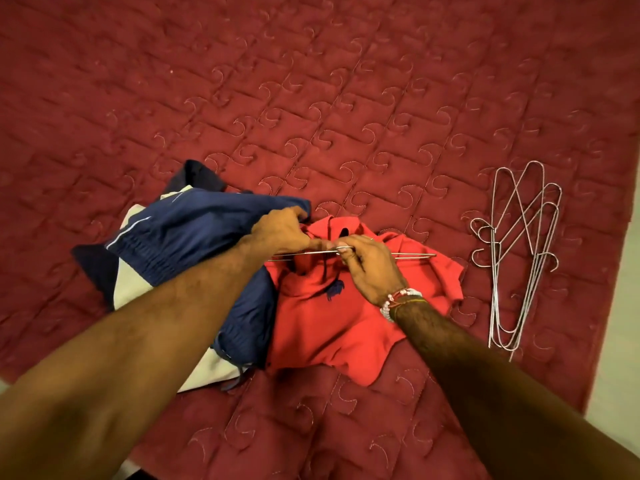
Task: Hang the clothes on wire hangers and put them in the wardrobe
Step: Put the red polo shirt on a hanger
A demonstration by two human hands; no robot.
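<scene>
A red polo shirt (332, 327) with a dark chest emblem lies crumpled on the bed in front of me. A wire hanger (412, 256) lies flat across its collar, seen edge-on. My right hand (367, 268) pinches the hanger's wire near its middle. My left hand (282, 230) grips the shirt's collar fabric right beside the hanger, fingertips almost touching my right hand. A navy and cream garment (194, 233) lies bunched to the left, partly under my left forearm.
A dark red quilted bedspread (311, 98) covers the bed. Several spare wire hangers (519, 258) lie stacked at the right near the bed's edge. A pale floor strip (620, 341) shows beyond that edge. No wardrobe is in view.
</scene>
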